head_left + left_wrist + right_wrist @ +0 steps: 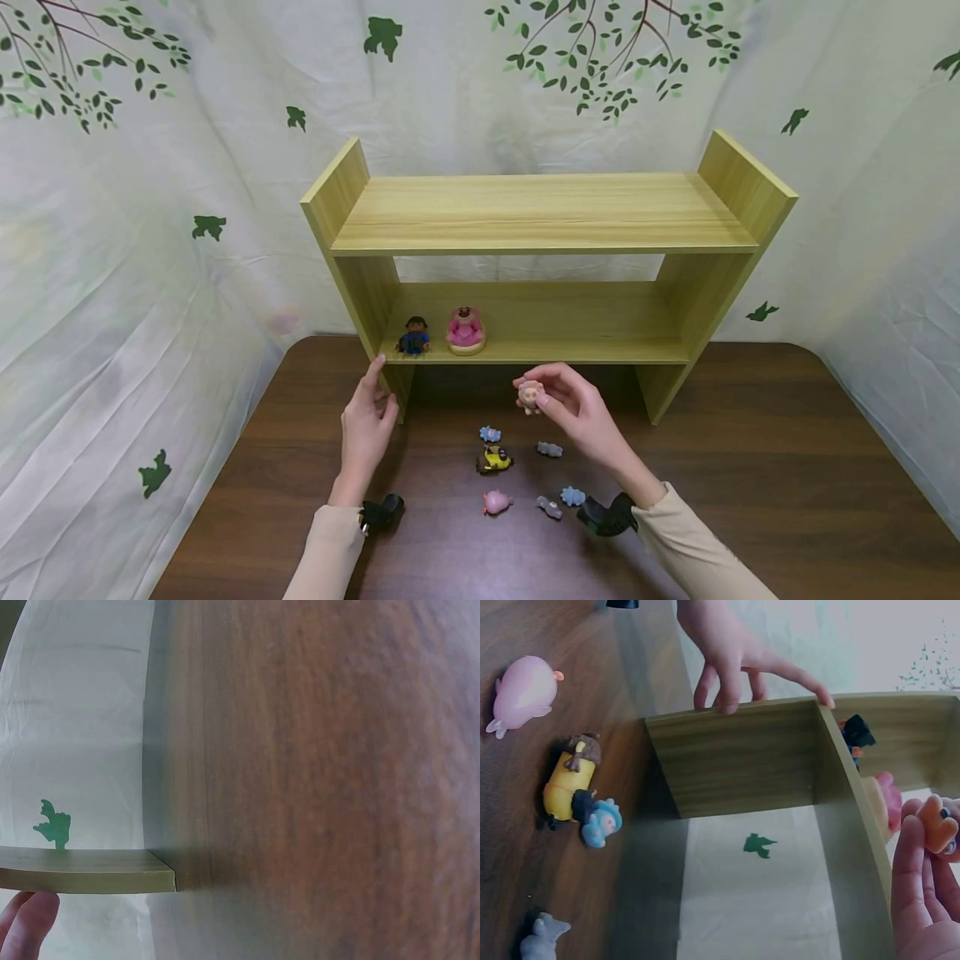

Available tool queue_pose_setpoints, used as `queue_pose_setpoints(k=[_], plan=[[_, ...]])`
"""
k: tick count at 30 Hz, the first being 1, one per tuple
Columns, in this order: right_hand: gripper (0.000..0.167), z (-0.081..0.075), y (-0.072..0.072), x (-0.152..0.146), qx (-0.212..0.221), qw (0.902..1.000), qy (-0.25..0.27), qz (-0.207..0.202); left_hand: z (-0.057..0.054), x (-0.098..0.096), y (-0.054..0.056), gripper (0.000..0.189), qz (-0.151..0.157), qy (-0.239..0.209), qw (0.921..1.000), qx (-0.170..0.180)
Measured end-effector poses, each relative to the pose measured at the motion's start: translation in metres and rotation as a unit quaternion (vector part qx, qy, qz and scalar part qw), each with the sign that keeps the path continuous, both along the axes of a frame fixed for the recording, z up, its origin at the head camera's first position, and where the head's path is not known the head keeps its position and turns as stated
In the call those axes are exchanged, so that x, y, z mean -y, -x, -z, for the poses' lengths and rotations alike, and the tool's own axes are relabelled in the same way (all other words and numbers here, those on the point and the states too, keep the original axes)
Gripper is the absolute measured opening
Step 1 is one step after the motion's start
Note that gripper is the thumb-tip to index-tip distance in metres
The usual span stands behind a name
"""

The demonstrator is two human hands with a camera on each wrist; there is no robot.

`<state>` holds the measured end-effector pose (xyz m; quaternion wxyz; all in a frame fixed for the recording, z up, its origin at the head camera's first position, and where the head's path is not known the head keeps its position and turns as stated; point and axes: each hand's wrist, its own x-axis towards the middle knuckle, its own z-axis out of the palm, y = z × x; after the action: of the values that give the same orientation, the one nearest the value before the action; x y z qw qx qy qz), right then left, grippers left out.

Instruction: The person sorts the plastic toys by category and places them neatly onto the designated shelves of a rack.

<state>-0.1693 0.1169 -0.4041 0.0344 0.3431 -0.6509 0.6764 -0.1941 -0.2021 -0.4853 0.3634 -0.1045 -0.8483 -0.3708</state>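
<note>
My right hand (576, 410) pinches a small pale-pink toy figure (530, 397) between thumb and fingers, in front of the middle shelf. The same figure (934, 823) shows an orange part in the right wrist view. My left hand (367, 425) touches the left side panel of a wooden shelf unit (543, 212), its index finger extended to the front edge of the middle board. In the left wrist view, fingertips (36, 919) rest against that panel (90, 871). On the middle board, a dark-haired figure in blue (414, 337) stands left of a pink bear figure (466, 332).
On the brown table (780, 467) lie a yellow toy car (494, 459), a blue figure (490, 434), a pink toy pig (496, 502), two grey toys (550, 449) and another blue toy (573, 496). A white leaf-patterned cloth (247, 108) hangs behind the shelf unit.
</note>
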Motion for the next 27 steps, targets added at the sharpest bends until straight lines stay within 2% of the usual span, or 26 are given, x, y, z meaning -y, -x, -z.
queue_pose_setpoints(k=[7, 14, 27], plan=[[0.028, -0.008, 0.003, 0.002, 0.042, 0.9989, 0.022, 0.002, -0.001, 0.000, 0.000, 0.073, 0.000, -0.001, 1.0000, 0.001], [0.027, -0.015, 0.009, 0.002, 0.026, 0.9989, 0.002, 0.039, -0.001, 0.000, 0.000, 0.074, -0.003, 0.003, 1.0000, 0.008], [0.028, -0.027, 0.021, 0.002, 0.021, 0.9978, -0.007, 0.063, 0.000, 0.000, 0.000, 0.074, -0.004, 0.003, 0.9999, 0.011]])
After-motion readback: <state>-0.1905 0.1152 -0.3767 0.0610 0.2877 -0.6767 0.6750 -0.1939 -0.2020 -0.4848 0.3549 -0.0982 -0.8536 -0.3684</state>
